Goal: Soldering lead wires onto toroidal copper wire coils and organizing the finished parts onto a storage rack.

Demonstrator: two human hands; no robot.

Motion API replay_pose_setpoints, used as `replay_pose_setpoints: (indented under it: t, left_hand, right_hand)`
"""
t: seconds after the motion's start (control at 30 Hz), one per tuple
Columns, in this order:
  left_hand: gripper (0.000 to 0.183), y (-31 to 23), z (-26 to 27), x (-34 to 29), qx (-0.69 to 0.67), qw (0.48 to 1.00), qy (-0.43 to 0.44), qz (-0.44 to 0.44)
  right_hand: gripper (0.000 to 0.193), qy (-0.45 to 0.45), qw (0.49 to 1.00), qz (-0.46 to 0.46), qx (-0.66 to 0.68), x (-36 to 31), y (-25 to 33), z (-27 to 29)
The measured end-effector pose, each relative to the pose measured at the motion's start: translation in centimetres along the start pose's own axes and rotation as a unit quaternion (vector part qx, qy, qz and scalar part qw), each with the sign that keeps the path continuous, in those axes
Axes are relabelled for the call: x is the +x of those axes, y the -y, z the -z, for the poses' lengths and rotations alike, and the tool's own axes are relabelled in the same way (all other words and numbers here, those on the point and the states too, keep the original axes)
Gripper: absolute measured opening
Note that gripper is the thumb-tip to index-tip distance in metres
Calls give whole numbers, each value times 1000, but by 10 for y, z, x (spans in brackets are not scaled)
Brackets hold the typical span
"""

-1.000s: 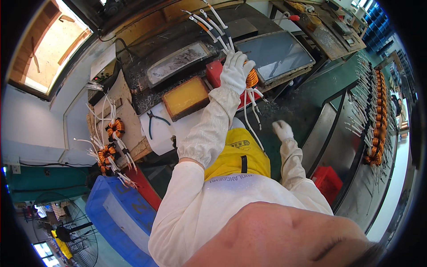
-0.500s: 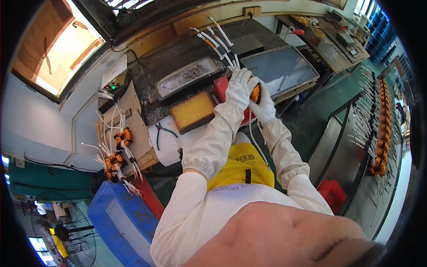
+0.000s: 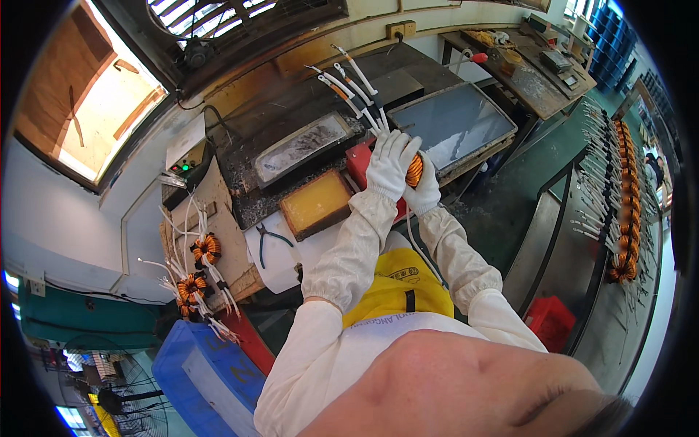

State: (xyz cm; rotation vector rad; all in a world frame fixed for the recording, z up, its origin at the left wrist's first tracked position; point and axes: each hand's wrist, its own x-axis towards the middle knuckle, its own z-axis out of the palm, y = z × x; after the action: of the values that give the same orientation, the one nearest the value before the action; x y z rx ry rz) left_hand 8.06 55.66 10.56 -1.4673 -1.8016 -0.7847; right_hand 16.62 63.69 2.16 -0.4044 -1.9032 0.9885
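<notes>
Both of my hands wear white gloves and are closed around a copper-wound toroidal coil [image 3: 414,172]. My left hand [image 3: 389,164] covers its left side, where the bundle of lead wires [image 3: 368,98] comes out and points up and away. The lead ends carry metal lugs, with white and black sleeves below them. My right hand [image 3: 424,191] grips the coil from the right and below; most of its fingers are hidden behind the winding. A thin white lead [image 3: 416,237] hangs down below the hands. Just left of the hands is a red block-like object [image 3: 358,156], partly covered.
Ahead is a large rectangular tray [image 3: 457,120] of greyish liquid. Left of it sit a narrow grey-crusted tray [image 3: 302,149], a yellow block in a frame [image 3: 314,204] and pliers [image 3: 271,240]. Several coils [image 3: 207,249] lie far left; a long row of coils [image 3: 625,211] stands right.
The coil has turned slightly in my hands, showing more of its winding. My right hand has shifted down and left a little. The view has moved slightly.
</notes>
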Motion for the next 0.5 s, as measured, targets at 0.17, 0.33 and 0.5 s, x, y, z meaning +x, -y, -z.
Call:
replay_pose_setpoints:
  t: [0.17,0.33,0.5]
  left_hand:
    - [43,2,-3,-2,-2,1000,-2,-2]
    - [41,-1,-2,-4,-13,1000,-5,8]
    - [40,-3,-2,-5,-7,1000,-13,14]
  right_hand:
    - [78,-25,1000,17,-2,-2,1,-2]
    - [78,-19,999,29,16,-3,-4,-3]
    - [81,-17,999,49,-3,-3,-18,-4]
